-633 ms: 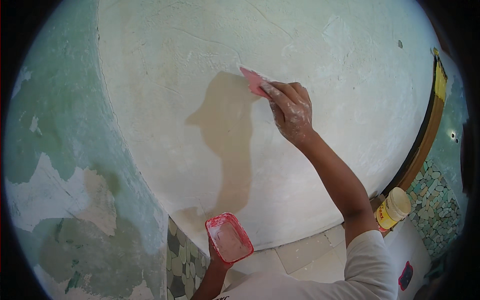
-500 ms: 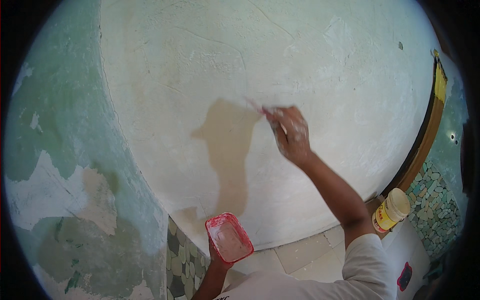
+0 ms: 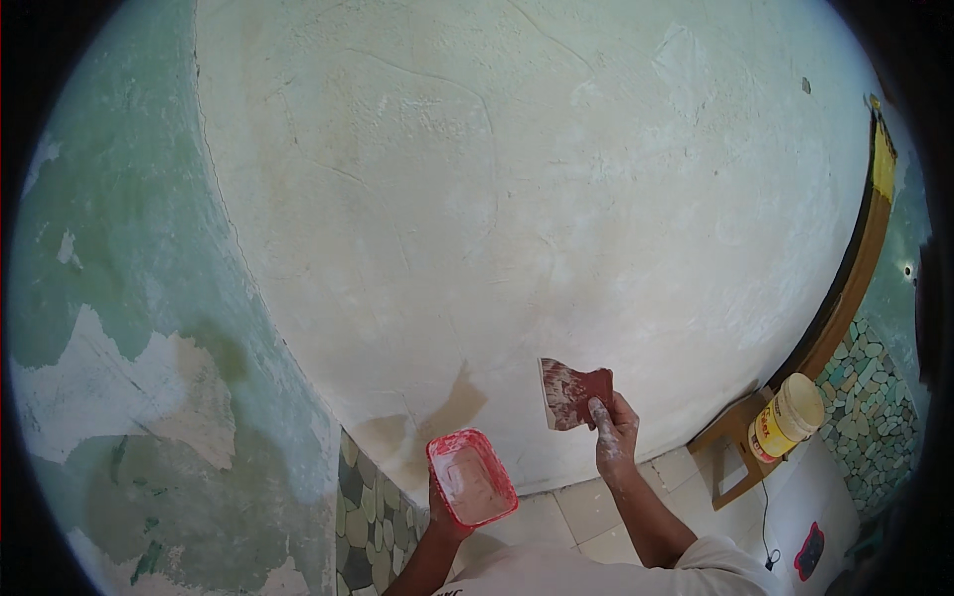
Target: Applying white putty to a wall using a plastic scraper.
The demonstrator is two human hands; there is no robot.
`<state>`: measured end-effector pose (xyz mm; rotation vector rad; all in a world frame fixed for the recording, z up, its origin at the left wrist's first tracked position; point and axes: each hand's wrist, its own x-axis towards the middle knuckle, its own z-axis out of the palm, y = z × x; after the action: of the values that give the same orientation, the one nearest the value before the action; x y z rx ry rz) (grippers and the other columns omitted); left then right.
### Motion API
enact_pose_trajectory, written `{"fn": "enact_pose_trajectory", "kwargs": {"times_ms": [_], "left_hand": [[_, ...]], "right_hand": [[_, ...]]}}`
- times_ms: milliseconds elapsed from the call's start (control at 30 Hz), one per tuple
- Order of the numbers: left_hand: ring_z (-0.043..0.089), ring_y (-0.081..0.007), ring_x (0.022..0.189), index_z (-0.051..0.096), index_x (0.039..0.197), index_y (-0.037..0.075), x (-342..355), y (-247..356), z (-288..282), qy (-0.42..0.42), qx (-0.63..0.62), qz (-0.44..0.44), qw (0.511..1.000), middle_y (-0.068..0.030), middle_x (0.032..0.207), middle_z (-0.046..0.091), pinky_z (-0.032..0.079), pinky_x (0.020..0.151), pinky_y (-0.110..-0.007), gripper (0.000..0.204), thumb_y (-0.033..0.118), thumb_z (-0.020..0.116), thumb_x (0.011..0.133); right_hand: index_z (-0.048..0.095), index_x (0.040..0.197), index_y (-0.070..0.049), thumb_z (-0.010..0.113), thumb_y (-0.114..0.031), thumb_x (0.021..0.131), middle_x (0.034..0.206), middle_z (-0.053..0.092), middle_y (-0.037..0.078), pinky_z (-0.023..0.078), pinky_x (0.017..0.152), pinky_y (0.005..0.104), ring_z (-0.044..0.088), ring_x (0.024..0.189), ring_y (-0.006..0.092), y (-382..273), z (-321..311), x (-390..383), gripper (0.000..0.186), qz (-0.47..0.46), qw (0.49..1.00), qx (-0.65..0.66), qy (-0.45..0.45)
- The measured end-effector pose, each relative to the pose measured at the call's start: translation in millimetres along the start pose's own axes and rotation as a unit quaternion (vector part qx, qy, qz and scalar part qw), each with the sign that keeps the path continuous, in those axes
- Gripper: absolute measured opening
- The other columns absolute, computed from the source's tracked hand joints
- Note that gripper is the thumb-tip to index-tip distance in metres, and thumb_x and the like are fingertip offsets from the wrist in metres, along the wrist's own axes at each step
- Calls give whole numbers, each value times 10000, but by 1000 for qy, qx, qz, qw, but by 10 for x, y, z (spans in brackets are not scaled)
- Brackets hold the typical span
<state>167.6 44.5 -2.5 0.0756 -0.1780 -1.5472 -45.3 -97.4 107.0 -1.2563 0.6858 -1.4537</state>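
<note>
Low in front of me, my left hand (image 3: 440, 509) grips a red rectangular tub (image 3: 434, 452) by its side; the fingers are mostly hidden beneath it. Pale pinkish putty (image 3: 475, 482) lies inside, smeared up the walls. To the right, my right hand (image 3: 616, 437) pinches a dark red putty knife (image 3: 576, 393) with the thumb on its face. White residue streaks the blade, and its pale edge points left. White smears also mark the right thumb and fingers. Before me rises a whitish plastered wall (image 3: 596, 248) with patchy, rough spots; the knife looks apart from it.
A white and yellow bucket (image 3: 785, 417) stands at the right on a wooden stool (image 3: 730, 452). A brown wooden frame (image 3: 853, 283) borders the wall there. Peeling green wall (image 3: 129, 238) fills the left. Tiles (image 3: 586, 512) and a dark cable (image 3: 765, 521) lie below.
My right hand has come down from the wall's middle to beside the tub, bringing the putty knife with its face now showing. The tub has shifted slightly right and down.
</note>
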Motion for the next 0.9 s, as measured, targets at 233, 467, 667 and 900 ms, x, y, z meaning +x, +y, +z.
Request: {"fn": "enact_pose_trajectory", "kwargs": {"times_ms": [233,467,667,900], "left_hand": [[553,-277,1245,509,1398,169,7,-176,7,-40,-53,-21,998,-48,1373,575,420,1060,-511,535,499,467,979],[555,-267,1245,509,1398,170,107,-643,190,-6,-37,-45,998,-51,1372,575,416,1075,-489,546,509,480,970],[549,-311,1250,539,1378,172,127,-1196,431,-12,-107,-121,987,-78,1353,590,394,1086,-542,613,595,438,947],[545,-313,1258,526,1392,172,62,-1702,497,-31,-68,-140,987,-79,1368,579,388,1090,-550,637,614,445,941]], "right_hand": [[666,1067,-22,670,-144,949,846,634,-43,384,627,211,469,699,31,104,-298,-313,170,48,999,25,1],[665,1067,-25,678,-137,942,853,638,-38,384,624,216,476,701,36,-54,-703,-519,169,59,998,29,7],[662,1041,-37,670,-129,945,861,643,-35,382,630,216,487,715,36,-302,-1293,-695,133,46,997,37,49],[665,1038,-58,668,-172,942,848,652,-35,379,607,222,499,685,39,-624,-1882,-989,149,41,994,20,102]]}}
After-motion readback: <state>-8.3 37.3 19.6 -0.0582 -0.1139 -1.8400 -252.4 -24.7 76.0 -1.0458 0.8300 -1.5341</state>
